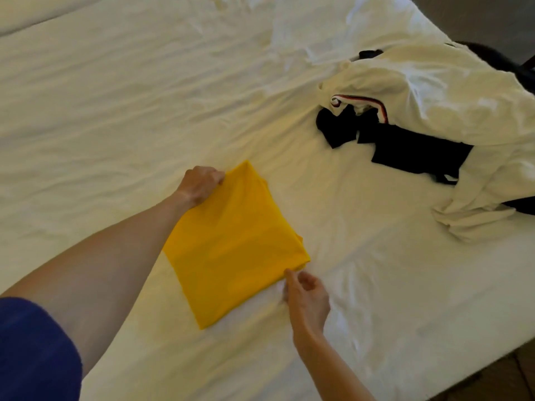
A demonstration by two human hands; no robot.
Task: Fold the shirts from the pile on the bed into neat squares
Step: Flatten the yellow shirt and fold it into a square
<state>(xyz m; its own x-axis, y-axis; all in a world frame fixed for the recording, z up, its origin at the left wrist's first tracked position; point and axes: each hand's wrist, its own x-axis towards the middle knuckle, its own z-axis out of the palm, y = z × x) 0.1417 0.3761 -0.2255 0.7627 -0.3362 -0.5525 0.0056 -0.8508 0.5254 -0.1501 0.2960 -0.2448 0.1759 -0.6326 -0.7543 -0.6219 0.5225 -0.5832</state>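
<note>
A yellow shirt (236, 244) lies folded into a rough rectangle in the middle of the bed. My left hand (201, 183) grips its far left corner with fingers curled over the edge. My right hand (307, 299) is at the near right corner, its fingertips touching the folded edge, fingers slightly apart. A pile of unfolded shirts sits at the right of the bed: a white shirt (451, 91) with a striped collar on top and a black shirt (417, 149) partly under it.
The bed (115, 96) is covered by a wrinkled white sheet. Its right edge runs diagonally at the lower right, with dark floor (498, 374) beyond. A blue sleeve (34, 351) shows on my left arm.
</note>
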